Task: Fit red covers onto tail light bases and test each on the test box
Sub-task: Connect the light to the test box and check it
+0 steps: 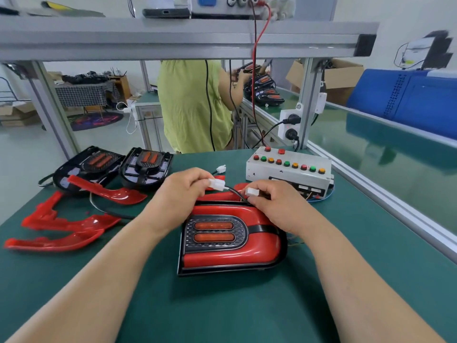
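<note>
Tail light (215,240), red cover (230,259) fitted, flat on worktop (247,305) beneath both hands. Left hand (183,191) pinches white connector (217,184); right hand (274,206) pinches mating connector (252,192), facing, just apart. Test box (286,169) beyond right.

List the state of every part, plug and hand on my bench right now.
Tail light, red cover fitted.
Bases, both uncovered.
Covers, loose, unfitted.
Left hand, pinching left plug.
Right hand, pinching right plug.
Those two plugs, apart, not mated.
Spare plug, lying loose.
Test box, lamps lit or not: cannot tell.
</note>
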A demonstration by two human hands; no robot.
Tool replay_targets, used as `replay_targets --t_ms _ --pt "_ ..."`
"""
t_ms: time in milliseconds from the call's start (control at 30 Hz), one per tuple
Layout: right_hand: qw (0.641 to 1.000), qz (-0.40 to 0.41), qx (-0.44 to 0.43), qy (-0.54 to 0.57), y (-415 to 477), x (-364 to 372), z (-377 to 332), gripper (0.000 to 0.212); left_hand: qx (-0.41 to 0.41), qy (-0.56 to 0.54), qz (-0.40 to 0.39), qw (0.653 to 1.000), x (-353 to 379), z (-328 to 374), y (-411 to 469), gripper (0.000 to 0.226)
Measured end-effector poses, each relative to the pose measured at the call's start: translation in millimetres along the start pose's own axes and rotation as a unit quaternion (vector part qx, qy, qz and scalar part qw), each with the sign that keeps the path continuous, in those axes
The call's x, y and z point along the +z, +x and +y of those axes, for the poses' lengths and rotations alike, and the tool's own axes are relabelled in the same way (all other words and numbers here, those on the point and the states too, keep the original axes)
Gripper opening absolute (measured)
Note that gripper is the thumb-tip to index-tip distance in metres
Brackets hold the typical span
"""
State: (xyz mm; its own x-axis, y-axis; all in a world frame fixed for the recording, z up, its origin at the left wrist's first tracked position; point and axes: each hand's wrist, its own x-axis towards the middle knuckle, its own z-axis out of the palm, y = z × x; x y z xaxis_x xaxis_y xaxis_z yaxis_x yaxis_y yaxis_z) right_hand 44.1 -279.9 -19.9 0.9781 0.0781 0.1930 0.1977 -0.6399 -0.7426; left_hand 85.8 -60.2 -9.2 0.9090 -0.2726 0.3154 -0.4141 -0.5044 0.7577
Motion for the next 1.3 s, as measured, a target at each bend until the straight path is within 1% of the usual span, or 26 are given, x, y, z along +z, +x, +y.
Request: replay_targets --t_ms 100,167,267,300,400,467,567,633,700,767,867,933,1000,1100,1300 --pt "0.999 0.038 0.004 0.038 1.6 0.8 -2.8 0.013 -0.018 -0.035 -0.019 0.999 -1.2 1.8 3.1 0.022" --pt "0.996 0.053 -0.006 0.066 1.9 3.7 -7.1 0.018 -0.021 -0.060 -0.038 0.997 0.0 3.7 2.0 0.021" --pt "0.994 0.054 -0.045 0.083 0.7 10.6 -13.9 0.031 -0.013 -0.030 -0.065 0.997 6.7 7.1 -0.9 0.019" --pt "0.993 0.055 -0.057 0.086 0.4 12.9 -15.4 0.032 -0.013 -0.021 -0.068 0.997 8.7 8.2 -0.9 0.019" --pt "0.990 0.076 -0.076 0.096 1.4 15.5 -16.5 0.015 -0.006 -0.014 -0.065 0.998 11.0 11.5 -1.7 0.019" --pt "0.988 0.091 -0.071 0.100 2.4 13.5 -15.6 0.010 0.015 -0.014 -0.058 0.998 11.8 14.0 -5.1 0.017" --pt "0.987 0.099 -0.061 0.114 3.2 10.2 -13.2 0.011 0.065 -0.013 -0.042 0.997 11.3 16.3 -9.5 0.032" --pt "0.988 0.090 -0.057 0.113 2.7 9.3 -12.0 0.012 0.107 0.010 -0.019 0.994 11.4 18.7 -10.8 0.027" --pt "0.991 0.071 -0.052 0.099 0.9 7.7 -12.5 0.017 0.127 0.032 0.009 0.991 11.2 19.9 -11.1 0.018" --pt "0.994 0.053 -0.042 0.081 -1.0 3.2 -13.0 0.019 0.114 0.048 0.030 0.992 9.0 19.1 -11.2 0.012" --pt "0.997 0.047 -0.033 0.053 -1.2 -2.3 -11.7 0.008 0.066 0.039 0.051 0.996 3.9 14.8 -10.4 0.008" --pt "0.998 0.049 -0.039 0.027 -0.7 -1.2 -11.4 0.007 0.048 0.032 0.047 0.997 2.9 12.9 -9.3 0.009" --pt "0.997 0.056 -0.053 0.013 -0.6 2.9 -13.0 0.007 0.042 0.027 0.032 0.998 4.1 12.5 -8.8 0.010" --pt "0.994 0.086 -0.065 0.024 -1.0 7.4 -13.6 0.013 0.042 0.021 0.013 0.999 6.7 11.9 -8.4 0.010" --pt "0.990 0.113 -0.074 0.030 -0.9 10.0 -15.7 0.022 0.049 0.020 0.014 0.998 9.9 10.3 -9.3 0.007"
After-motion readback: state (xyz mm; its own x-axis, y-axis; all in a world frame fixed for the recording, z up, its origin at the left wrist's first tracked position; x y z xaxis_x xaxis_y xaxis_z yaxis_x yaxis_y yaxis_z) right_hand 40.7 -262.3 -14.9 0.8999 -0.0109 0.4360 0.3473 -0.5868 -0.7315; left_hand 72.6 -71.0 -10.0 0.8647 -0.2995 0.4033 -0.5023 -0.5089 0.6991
